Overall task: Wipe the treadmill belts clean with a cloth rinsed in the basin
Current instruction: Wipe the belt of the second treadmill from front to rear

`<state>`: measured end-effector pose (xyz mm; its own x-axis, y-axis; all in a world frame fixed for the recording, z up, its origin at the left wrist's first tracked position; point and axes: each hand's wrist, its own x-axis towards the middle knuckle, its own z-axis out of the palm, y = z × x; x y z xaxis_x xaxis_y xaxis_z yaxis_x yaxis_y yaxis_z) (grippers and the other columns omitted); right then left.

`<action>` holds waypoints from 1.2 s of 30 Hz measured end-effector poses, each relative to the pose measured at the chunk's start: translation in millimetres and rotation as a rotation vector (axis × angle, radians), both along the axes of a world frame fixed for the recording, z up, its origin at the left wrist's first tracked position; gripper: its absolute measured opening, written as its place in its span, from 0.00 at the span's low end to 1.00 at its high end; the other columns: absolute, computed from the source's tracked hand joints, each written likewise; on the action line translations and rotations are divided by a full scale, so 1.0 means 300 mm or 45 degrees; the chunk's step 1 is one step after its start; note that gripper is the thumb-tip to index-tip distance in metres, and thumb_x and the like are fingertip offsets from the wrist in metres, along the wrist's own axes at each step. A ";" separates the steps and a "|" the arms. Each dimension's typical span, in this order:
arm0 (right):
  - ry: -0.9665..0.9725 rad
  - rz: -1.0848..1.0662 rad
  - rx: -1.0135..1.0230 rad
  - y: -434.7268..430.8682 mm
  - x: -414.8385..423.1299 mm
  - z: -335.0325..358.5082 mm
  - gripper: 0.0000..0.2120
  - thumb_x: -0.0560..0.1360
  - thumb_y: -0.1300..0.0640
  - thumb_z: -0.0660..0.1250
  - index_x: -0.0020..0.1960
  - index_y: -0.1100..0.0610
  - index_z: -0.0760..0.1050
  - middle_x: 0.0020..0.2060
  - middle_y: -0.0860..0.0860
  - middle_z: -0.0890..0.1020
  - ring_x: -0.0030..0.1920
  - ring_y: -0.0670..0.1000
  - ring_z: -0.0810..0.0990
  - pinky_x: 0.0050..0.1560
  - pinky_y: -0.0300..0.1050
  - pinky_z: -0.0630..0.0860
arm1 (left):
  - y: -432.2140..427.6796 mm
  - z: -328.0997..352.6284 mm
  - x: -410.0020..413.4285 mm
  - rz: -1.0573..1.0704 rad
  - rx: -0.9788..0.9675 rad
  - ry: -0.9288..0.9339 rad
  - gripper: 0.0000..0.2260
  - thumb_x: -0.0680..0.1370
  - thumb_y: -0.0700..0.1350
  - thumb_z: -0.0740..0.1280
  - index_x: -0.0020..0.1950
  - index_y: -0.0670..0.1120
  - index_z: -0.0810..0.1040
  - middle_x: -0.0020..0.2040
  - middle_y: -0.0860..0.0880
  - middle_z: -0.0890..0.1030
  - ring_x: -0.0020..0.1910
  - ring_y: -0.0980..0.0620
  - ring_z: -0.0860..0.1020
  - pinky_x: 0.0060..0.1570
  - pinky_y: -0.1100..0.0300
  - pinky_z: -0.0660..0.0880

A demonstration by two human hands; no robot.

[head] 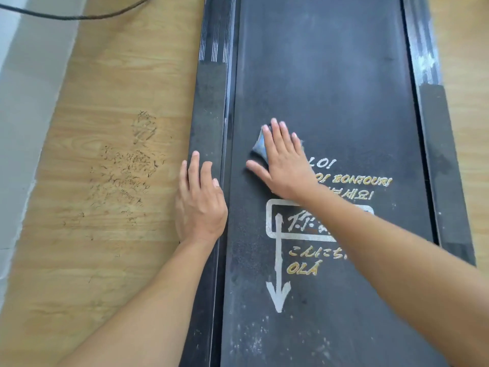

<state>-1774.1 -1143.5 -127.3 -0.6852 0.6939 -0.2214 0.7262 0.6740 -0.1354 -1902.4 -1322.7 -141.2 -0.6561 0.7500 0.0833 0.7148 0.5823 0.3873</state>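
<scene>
I log a white arrow (pixel 277 274) printed on the treadmill belt (pixel 330 88), nearest me. Left hand (pixel 199 205) rests flat on the left side rail (pixel 209 102), fingers straight. Right hand (pixel 281 162) presses the grey cloth (pixel 258 147) onto the belt, fingers spread. Farthest, a black cable (pixel 79 16) crosses the wooden floor (pixel 105 75)

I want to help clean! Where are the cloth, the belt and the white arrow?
cloth (pixel 258 146): head view, grey corner sticking out.
belt (pixel 330 75): head view, bare black middle.
white arrow (pixel 278 294): head view, its arrowhead.

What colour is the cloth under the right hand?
Grey-blue: the cloth peeks out beside the right hand in the head view.
</scene>
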 end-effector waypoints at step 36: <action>-0.003 -0.164 -0.088 -0.580 0.574 -0.002 0.45 0.81 0.27 0.48 0.85 0.56 0.44 0.85 0.53 0.42 0.84 0.54 0.42 0.81 0.57 0.49 | -0.022 0.005 0.083 -0.398 -0.163 0.311 0.31 0.86 0.59 0.53 0.84 0.41 0.64 0.86 0.45 0.61 0.87 0.43 0.53 0.83 0.38 0.53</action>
